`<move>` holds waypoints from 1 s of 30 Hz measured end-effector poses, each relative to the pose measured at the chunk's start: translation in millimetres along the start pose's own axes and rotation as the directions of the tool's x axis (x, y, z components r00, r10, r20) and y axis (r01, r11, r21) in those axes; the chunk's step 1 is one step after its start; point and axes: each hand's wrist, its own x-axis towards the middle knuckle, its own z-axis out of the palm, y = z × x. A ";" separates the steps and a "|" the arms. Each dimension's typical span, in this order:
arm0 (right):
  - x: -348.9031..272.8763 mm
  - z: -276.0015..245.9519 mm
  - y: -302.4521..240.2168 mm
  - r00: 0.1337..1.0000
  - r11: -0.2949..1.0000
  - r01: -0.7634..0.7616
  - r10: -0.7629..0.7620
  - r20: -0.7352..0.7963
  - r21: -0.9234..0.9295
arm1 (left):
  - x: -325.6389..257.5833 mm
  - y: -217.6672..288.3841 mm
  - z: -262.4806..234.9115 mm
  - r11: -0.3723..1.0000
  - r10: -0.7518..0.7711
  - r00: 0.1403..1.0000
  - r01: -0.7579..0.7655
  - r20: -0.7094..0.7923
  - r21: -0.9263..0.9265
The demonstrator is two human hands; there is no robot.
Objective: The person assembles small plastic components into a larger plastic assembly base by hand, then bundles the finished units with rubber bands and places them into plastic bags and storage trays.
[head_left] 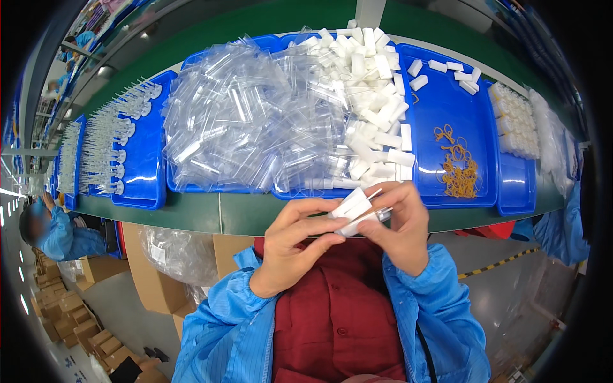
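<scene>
Both hands meet at the table's near edge, in front of my chest. My left hand point(295, 237) pinches a small white box point(352, 204) with its fingers and thumb. From the other side, my right hand point(403, 225) grips the same white piece, with fingers bent around it. A thin white stick point(375, 193) pokes out near the right fingers. Next to it shows a small clear and grey end point(384, 214), too small to name. A second white part lies under the box, partly hidden by the fingertips.
Beyond my hands, blue trays hold clear plastic sleeves point(233, 118) and loose white boxes point(383, 121). To the right, a blue tray point(428, 195) carries yellow rubber bands point(461, 172). Packed white pieces point(516, 124) stand farther right. White-stemmed parts point(105, 137) fill trays at left, near another person point(60, 233).
</scene>
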 end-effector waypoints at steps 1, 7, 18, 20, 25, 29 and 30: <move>-2.1 3.4 3.9 1.000 1.000 -0.006 0.006 0.017 0.026 | -0.3 0.0 -0.1 1.000 -0.001 1.000 0.001 -0.003 0.002; 10.8 1.5 8.6 0.979 0.980 0.137 -0.112 0.170 -0.147 | -8.2 -5.5 3.6 0.985 -0.047 0.985 0.017 -0.167 -0.174; -8.7 -2.6 17.5 0.997 0.999 -0.017 0.020 0.077 -0.041 | -8.8 -3.2 -1.1 0.962 -0.050 0.998 0.060 0.042 -0.267; -10.0 -6.6 21.8 0.995 0.991 0.034 -0.022 0.095 -0.130 | -9.5 -3.6 -4.3 0.936 -0.066 0.994 0.093 0.092 -0.339; -9.7 -30.2 16.8 0.954 0.905 0.248 -0.166 0.251 -0.346 | 2.8 1.9 1.2 0.910 -0.117 0.964 0.200 0.238 -0.363; 10.7 -8.7 8.3 0.892 0.884 0.353 -0.219 0.396 -0.307 | -10.1 -6.0 -6.0 0.936 -0.188 0.978 0.205 0.085 -0.287; 19.1 -8.9 3.8 0.853 0.872 0.397 -0.236 0.465 -0.287 | -10.4 -8.2 -6.8 0.936 -0.201 0.978 0.210 0.059 -0.281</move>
